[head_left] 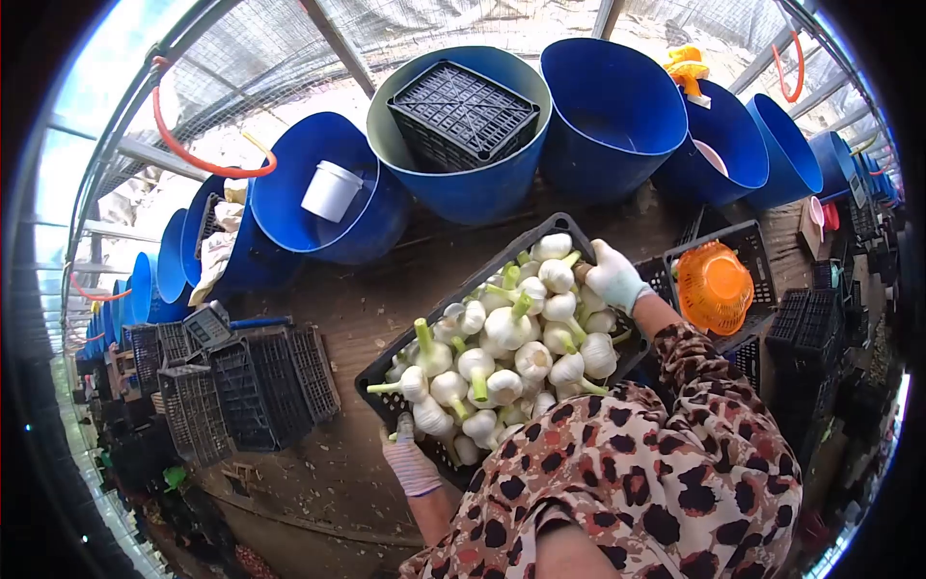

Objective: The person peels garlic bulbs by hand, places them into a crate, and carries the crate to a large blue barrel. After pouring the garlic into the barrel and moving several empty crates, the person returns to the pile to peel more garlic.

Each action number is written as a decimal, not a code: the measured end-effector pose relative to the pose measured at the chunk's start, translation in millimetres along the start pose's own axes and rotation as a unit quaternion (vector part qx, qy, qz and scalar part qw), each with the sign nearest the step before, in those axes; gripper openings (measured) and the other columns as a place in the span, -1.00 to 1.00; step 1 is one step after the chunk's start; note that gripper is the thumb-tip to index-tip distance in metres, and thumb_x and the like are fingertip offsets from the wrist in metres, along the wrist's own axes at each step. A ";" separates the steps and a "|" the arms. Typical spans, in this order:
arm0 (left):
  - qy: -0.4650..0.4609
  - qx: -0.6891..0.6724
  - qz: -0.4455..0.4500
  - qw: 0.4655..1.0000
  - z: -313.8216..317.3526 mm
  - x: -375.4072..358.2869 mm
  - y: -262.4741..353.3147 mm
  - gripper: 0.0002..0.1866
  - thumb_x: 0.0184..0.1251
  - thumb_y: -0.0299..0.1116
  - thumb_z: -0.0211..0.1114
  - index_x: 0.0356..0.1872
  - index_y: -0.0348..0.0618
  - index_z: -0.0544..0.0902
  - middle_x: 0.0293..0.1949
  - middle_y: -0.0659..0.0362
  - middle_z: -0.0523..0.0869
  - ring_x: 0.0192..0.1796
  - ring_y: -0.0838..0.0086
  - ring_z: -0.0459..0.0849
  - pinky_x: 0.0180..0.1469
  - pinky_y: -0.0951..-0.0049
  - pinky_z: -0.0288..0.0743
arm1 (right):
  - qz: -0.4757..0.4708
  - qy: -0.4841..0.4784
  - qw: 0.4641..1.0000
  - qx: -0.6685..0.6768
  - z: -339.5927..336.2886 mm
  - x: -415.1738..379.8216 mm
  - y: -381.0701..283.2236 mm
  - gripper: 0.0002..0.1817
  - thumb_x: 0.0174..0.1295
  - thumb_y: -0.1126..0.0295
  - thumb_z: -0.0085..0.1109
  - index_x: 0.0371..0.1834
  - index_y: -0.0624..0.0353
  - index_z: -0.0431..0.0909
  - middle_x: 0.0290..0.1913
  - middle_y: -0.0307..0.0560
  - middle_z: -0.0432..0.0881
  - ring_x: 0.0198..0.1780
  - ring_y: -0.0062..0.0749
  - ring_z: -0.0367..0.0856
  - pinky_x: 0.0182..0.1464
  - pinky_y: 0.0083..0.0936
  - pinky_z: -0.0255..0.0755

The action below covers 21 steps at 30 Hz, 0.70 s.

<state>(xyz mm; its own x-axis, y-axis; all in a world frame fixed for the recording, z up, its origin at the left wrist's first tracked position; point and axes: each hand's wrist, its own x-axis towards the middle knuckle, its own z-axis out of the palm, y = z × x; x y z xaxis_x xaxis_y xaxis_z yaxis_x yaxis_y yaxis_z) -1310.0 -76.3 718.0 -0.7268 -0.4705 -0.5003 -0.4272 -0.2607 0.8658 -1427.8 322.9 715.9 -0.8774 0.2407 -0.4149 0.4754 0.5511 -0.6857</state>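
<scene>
A black plastic crate (pixel 383 359) full of white garlic bulbs (pixel 508 327) with short green stems is held in front of my body, tilted across the view. My left hand (pixel 412 463), in a striped glove, grips its near left end, with the thumb over the rim. At the far right end my right hand (pixel 614 276), in a white glove, holds the rim, its fingers wrapped on the edge. The undersides of the crate and of the fingers are hidden.
Blue barrels (pixel 614 106) line the far side; one holds a black crate (pixel 463 111), another a white bucket (pixel 332 190). Stacked black crates and a scale (pixel 207 326) stand at left. An orange basket (pixel 714 287) sits in a crate at right.
</scene>
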 end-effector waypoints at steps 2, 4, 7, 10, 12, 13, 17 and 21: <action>-0.008 0.000 -0.002 1.000 18.7 11.3 26.0 -0.59 0.38 -0.34 0.29 0.18 -0.29 0.49 -0.09 0.12 0.66 -0.15 0.40 0.66 -0.10 0.35 0.62 | -0.014 0.006 0.999 -0.034 8.1 31.5 -9.0 -0.56 0.19 0.18 0.23 0.02 0.26 0.48 -0.13 0.29 0.67 -0.02 0.18 0.65 0.05 -0.17 0.49; 0.002 0.018 -0.023 1.000 18.7 43.5 26.2 -0.59 0.40 -0.33 0.26 0.19 -0.28 0.48 -0.09 0.12 0.65 -0.14 0.41 0.64 -0.10 0.35 0.60 | -0.020 -0.006 0.999 -0.028 16.3 56.8 -31.2 -0.56 0.18 0.18 0.23 0.01 0.26 0.48 -0.12 0.32 0.67 0.00 0.20 0.64 0.05 -0.16 0.49; 0.045 0.007 -0.042 0.998 33.2 63.5 47.6 -0.56 0.36 -0.32 0.29 0.20 -0.23 0.47 -0.22 0.18 0.65 -0.34 0.49 0.59 -0.33 0.42 0.57 | -0.015 -0.046 0.998 -0.039 28.5 89.1 -56.8 -0.57 0.19 0.15 0.22 -0.03 0.27 0.48 -0.13 0.33 0.66 0.00 0.21 0.64 0.05 -0.15 0.50; 0.091 -0.013 -0.083 0.992 41.6 79.7 49.9 -0.55 0.35 -0.32 0.29 0.21 -0.23 0.47 -0.18 0.16 0.65 -0.32 0.47 0.61 -0.30 0.40 0.58 | -0.015 -0.068 0.994 -0.078 35.7 121.4 -77.4 -0.54 0.21 0.11 0.21 -0.01 0.27 0.48 -0.10 0.33 0.67 0.02 0.20 0.63 0.06 -0.14 0.49; 0.083 -0.009 -0.084 0.993 38.1 93.3 44.7 -0.49 0.34 -0.29 0.31 0.25 -0.24 0.44 -0.12 0.10 0.64 -0.22 0.39 0.64 -0.22 0.33 0.61 | -0.007 -0.085 0.993 -0.080 41.0 142.4 -89.5 -0.53 0.21 0.10 0.20 0.02 0.26 0.49 -0.09 0.32 0.67 0.03 0.18 0.64 0.07 -0.14 0.49; 0.102 -0.018 -0.085 0.991 38.9 97.6 41.6 -0.46 0.33 -0.28 0.31 0.27 -0.26 0.42 -0.08 0.07 0.63 -0.15 0.34 0.65 -0.18 0.29 0.61 | -0.013 -0.095 0.991 -0.088 42.5 153.1 -96.4 -0.53 0.21 0.10 0.19 0.03 0.25 0.50 -0.08 0.31 0.67 0.03 0.17 0.64 0.08 -0.14 0.50; 0.177 -0.009 -0.101 0.979 73.6 98.7 56.3 -0.48 0.40 -0.24 0.22 0.27 -0.37 0.44 0.04 -0.06 0.57 -0.01 0.23 0.62 -0.06 0.25 0.59 | -0.047 -0.159 0.981 -0.099 47.8 207.9 -124.4 -0.53 0.21 0.10 0.16 0.03 0.24 0.52 -0.07 0.28 0.68 0.04 0.12 0.66 0.09 -0.16 0.50; 0.139 0.262 0.029 0.955 95.3 73.3 51.4 -0.53 0.54 -0.21 -0.03 0.23 -0.40 0.51 0.12 -0.08 0.55 0.00 0.26 0.60 0.01 0.33 0.56 | -0.151 -0.176 0.965 -0.122 48.8 246.4 -148.2 -0.54 0.17 0.12 0.13 0.00 0.25 0.56 -0.06 0.24 0.70 0.02 0.10 0.67 0.09 -0.18 0.53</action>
<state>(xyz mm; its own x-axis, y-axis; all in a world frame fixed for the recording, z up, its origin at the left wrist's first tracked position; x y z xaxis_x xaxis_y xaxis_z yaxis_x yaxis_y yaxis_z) -1436.4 -43.9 724.8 -0.6183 -0.6956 -0.3659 -0.6533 0.1960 0.7313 -1711.4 261.5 686.1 -0.8775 -0.2227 -0.4246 0.1344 0.7358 -0.6637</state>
